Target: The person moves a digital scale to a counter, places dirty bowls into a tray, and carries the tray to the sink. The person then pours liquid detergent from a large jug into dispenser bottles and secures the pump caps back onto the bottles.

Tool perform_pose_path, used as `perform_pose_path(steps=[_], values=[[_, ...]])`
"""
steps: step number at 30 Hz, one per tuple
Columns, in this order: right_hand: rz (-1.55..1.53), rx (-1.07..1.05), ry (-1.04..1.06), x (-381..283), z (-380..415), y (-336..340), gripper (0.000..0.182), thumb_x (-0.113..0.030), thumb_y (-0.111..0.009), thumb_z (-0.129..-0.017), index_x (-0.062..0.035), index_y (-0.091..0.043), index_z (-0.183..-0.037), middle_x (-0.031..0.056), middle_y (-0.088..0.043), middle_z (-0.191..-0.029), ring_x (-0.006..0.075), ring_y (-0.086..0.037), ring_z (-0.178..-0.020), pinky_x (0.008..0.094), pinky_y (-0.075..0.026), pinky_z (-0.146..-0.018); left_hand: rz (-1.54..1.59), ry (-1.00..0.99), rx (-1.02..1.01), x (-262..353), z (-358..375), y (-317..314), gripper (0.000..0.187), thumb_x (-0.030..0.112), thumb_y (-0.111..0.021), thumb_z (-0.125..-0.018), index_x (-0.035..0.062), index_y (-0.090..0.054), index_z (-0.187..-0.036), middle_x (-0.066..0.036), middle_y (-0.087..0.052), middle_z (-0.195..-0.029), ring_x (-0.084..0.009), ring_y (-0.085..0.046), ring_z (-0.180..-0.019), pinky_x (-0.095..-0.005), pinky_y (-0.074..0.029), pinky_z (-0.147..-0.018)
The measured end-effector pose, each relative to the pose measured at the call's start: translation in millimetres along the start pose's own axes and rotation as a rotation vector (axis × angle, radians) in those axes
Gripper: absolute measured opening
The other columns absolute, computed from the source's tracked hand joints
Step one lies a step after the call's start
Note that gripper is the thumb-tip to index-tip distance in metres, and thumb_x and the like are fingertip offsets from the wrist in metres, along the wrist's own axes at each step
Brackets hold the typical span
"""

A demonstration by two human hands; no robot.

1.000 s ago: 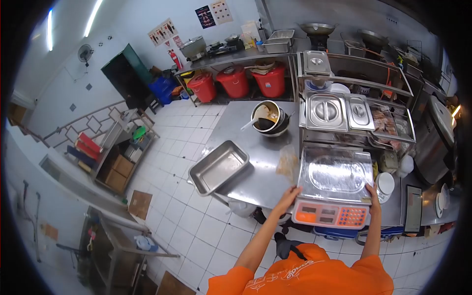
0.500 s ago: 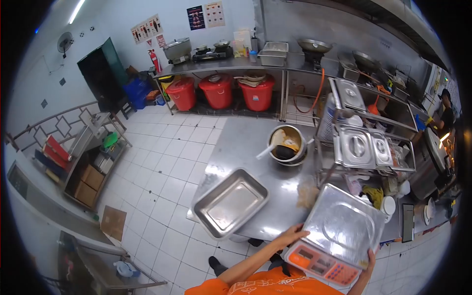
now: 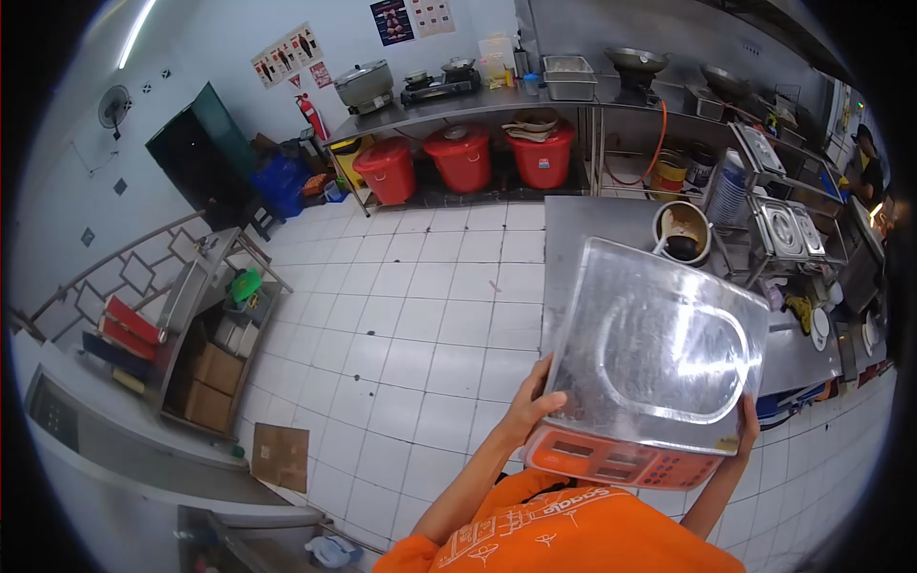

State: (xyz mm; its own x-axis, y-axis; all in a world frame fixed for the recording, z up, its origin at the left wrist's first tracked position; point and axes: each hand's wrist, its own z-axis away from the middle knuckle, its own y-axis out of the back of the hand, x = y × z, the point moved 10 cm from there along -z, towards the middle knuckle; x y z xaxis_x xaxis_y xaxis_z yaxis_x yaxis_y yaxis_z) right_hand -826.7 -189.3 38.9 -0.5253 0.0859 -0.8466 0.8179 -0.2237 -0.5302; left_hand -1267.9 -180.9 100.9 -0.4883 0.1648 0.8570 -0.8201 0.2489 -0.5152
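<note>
A digital kitchen scale (image 3: 659, 344) with a shiny steel platform and an orange keypad front is held up before my orange shirt. My left hand (image 3: 532, 403) grips its left edge, thumb on top. On the opposite side my right hand (image 3: 749, 425) wraps the right edge near the front corner, its fingers partly hidden. The scale covers much of the steel table (image 3: 583, 224). Just beyond it on that table stands a metal pot (image 3: 705, 250) with brown residue and a utensil inside.
Lidded steel pans (image 3: 783, 229) sit on a rack at the right. Red lidded buckets (image 3: 458, 162) stand under the back counter (image 3: 411, 119). White floor tiles (image 3: 430, 296) stretch to the left, with flattened cardboard (image 3: 280, 456) and a side shelf (image 3: 215, 368). Another person (image 3: 867, 153) is at far right.
Both hands have raised the scale, and it looks larger and closer. The table and pot have shifted right in view. The rectangular steel tray is no longer visible.
</note>
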Motion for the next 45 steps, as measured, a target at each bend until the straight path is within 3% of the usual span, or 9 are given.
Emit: perform_pose_path(steps=[5,6,10,11,15,24,32,36,45], values=[[0.193,-0.028,-0.089,66,-30,-127,0.066,-0.035,-0.059,-0.096,-0.0024,-0.036,-0.148,0.012,-0.049,-0.141,0.023,-0.051,-0.122,0.0349,-0.039,-0.104,0.08,-0.095,0.199,46,48,111,0.088,0.043,-0.072,-0.074,-0.0032,-0.037,-0.141,-0.016,-0.054,-0.127,-0.0244,-0.058,-0.113,-0.0355,-0.052,-0.092],[0.058,-0.238,-0.044,67,-20,-215,0.076,-0.035,-0.06,-0.093,-0.0084,-0.024,-0.154,0.0117,-0.043,-0.146,0.024,-0.049,-0.125,0.0361,-0.038,-0.105,0.103,-0.101,0.229,56,55,132,0.086,0.042,-0.071,-0.075,-0.0035,-0.038,-0.14,-0.017,-0.055,-0.127,-0.0245,-0.058,-0.112,-0.0358,-0.052,-0.092],[0.163,-0.311,-0.096,142,-67,-299,0.081,-0.035,-0.06,-0.09,-0.0113,-0.019,-0.156,0.0117,-0.04,-0.148,0.0244,-0.047,-0.126,0.0361,-0.034,-0.108,0.175,-0.128,0.326,92,68,221,0.078,0.04,-0.068,-0.078,-0.004,-0.041,-0.137,-0.017,-0.056,-0.125,-0.0252,-0.06,-0.111,-0.0371,-0.052,-0.091],[0.291,-0.351,-0.102,151,-70,-354,0.087,-0.046,-0.065,-0.081,-0.0144,-0.024,-0.152,0.0061,-0.045,-0.135,0.0183,-0.047,-0.116,0.0328,-0.033,-0.103,0.187,-0.133,0.346,100,68,247,0.077,0.039,-0.068,-0.079,-0.0039,-0.042,-0.137,-0.017,-0.057,-0.124,-0.0254,-0.06,-0.111,-0.0374,-0.052,-0.091],[0.232,-0.527,-0.248,249,-127,-485,0.088,-0.032,-0.071,-0.077,-0.0157,-0.025,-0.151,0.01,-0.048,-0.135,0.0218,-0.051,-0.118,0.0328,-0.038,-0.1,0.255,-0.1,0.546,117,58,385,0.072,0.035,-0.067,-0.08,-0.0013,-0.043,-0.137,-0.014,-0.059,-0.123,-0.025,-0.06,-0.111,-0.0391,-0.05,-0.094],[0.296,-0.695,-0.644,500,-232,-762,0.087,-0.023,-0.077,-0.081,-0.0168,-0.024,-0.15,0.0183,-0.041,-0.137,0.0275,-0.047,-0.125,0.042,-0.04,-0.103,0.183,-0.036,1.215,246,56,655,0.06,0.039,-0.063,-0.075,0.0015,-0.055,-0.121,-0.015,-0.061,-0.116,-0.0324,-0.058,-0.107,-0.0454,-0.047,-0.094],[0.305,-0.779,-0.87,680,-333,-970,0.086,-0.027,-0.074,-0.086,-0.0106,-0.02,-0.15,0.0231,-0.043,-0.135,0.0283,-0.044,-0.129,0.0441,-0.041,-0.101,0.222,-0.121,1.248,326,-13,862,0.061,0.043,-0.059,-0.075,0.0042,-0.056,-0.122,-0.014,-0.06,-0.121,-0.0326,-0.058,-0.108,-0.0441,-0.047,-0.094],[0.323,-0.726,-0.747,756,-409,-1058,0.075,-0.026,-0.071,-0.088,-0.0098,-0.027,-0.147,0.0211,-0.047,-0.132,0.0259,-0.05,-0.121,0.0402,-0.047,-0.094,0.212,-0.083,1.314,382,-75,983,0.059,0.042,-0.061,-0.076,0.0039,-0.057,-0.12,-0.015,-0.06,-0.119,-0.0333,-0.059,-0.106,-0.0445,-0.048,-0.092],[0.219,-0.346,-0.787,832,-593,-1149,0.078,-0.022,-0.072,-0.086,-0.0067,-0.023,-0.144,0.0234,-0.044,-0.13,0.031,-0.047,-0.123,0.0448,-0.047,-0.096,0.241,0.116,0.937,490,-327,1179,0.043,0.04,-0.061,-0.081,0.0039,-0.059,-0.104,-0.012,-0.064,-0.103,-0.0271,-0.063,-0.095,-0.0399,-0.052,-0.084]])
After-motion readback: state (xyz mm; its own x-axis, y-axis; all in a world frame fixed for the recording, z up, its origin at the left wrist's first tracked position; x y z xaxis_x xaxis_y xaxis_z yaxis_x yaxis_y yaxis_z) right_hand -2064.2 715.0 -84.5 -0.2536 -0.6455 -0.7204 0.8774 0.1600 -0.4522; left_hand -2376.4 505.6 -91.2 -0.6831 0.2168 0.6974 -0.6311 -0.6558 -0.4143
